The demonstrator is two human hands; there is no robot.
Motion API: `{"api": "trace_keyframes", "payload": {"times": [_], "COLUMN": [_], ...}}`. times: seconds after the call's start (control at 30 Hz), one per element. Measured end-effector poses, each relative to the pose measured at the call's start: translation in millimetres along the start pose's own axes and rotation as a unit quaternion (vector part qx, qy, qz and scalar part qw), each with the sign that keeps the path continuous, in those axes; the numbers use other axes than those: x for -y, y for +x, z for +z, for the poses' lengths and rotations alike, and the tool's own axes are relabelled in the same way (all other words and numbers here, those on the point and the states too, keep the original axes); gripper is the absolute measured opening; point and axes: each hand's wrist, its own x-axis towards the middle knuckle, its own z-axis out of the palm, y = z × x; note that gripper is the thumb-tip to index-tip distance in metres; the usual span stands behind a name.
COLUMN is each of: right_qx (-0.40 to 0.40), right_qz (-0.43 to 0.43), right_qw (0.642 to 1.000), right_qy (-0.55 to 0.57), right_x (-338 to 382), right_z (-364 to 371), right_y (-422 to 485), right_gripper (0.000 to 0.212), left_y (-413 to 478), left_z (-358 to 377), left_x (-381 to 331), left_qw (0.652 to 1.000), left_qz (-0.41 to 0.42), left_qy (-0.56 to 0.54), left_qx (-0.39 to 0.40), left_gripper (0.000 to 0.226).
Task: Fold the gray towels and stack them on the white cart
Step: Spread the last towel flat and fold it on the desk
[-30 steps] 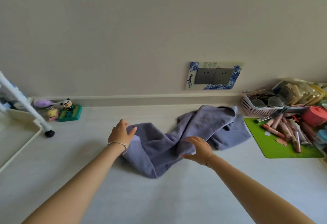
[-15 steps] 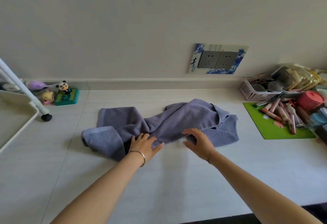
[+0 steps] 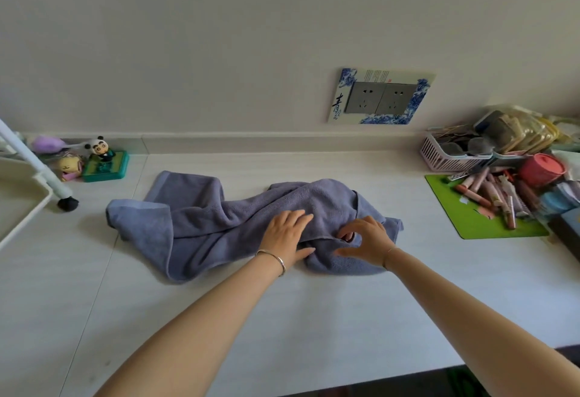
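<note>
A crumpled gray-blue towel [image 3: 201,227] lies spread across the white tabletop [image 3: 314,308], its left end partly flattened. My left hand [image 3: 287,235] rests flat on the towel's middle with fingers straight. My right hand [image 3: 365,241] is on the towel's right part, fingers curled into a fold of the cloth and thumb stretched out. A corner of the white cart [image 3: 22,195] shows at the left edge, one black wheel [image 3: 67,204] standing on the tabletop.
Small figurines and a green box [image 3: 105,162] sit at the back left by the wall. At the right are a green mat [image 3: 480,217] with cosmetics, a pink basket [image 3: 445,155], a red cup [image 3: 541,169]. A wall socket [image 3: 379,98] is behind.
Both hands moved right along the towel and closer together. My left hand went from the towel's left part to its middle; my right fingers have curled into a fold.
</note>
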Motion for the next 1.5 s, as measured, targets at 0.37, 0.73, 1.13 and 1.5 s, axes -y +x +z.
{"api": "trace_keyframes", "payload": {"times": [0.37,0.73,1.13,1.5], "right_qx": [0.006,0.022,-0.175,-0.059], "right_qz": [-0.018,0.016,-0.176,-0.027], "right_qw": [1.0,0.963,0.941,0.984], "right_qy": [0.001,0.269,0.229,0.168], "right_x": [-1,50,156,112], "right_z": [2,-129,-376,-263], "right_y": [-14,-12,-76,-27], "right_gripper": [0.092,0.049,0.076,0.056], "left_y": [20,44,35,39], "left_z": [-33,-222,-444,-316], "left_x": [8,19,-38,4], "left_qw": [0.969,0.933,0.939,0.954], "left_qz": [-0.055,-0.104,0.028,-0.102], "left_qy": [-0.212,-0.339,-0.333,-0.271], "left_qx": [0.114,0.057,-0.081,0.08], "left_gripper": [0.016,0.046,0.043,0.043]}}
